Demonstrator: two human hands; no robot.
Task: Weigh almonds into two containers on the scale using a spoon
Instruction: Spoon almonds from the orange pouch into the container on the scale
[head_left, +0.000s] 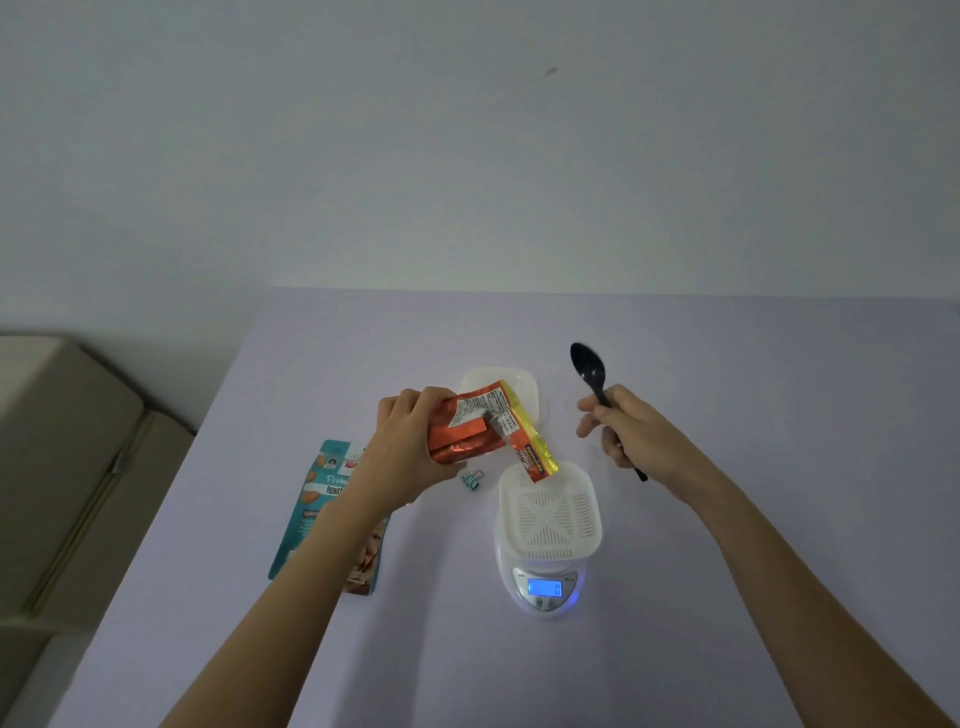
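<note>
My left hand (410, 439) grips an orange foil almond packet (485, 428), tilted so its open yellow end hangs over the far rim of a white slotted container (550, 514). That container sits on a white digital scale (543, 590) whose blue display is lit. My right hand (626, 428) holds a black plastic spoon (589, 366) by the handle, bowl pointing up and away, to the right of the packet. A second white container (524, 384) stands behind the packet, partly hidden by it.
A teal roasted-almond pouch (324, 514) lies flat on the lilac table (727, 597) under my left forearm. A small teal binder clip (471, 479) rests left of the scale. A beige sofa (67, 467) stands beyond the table's left edge.
</note>
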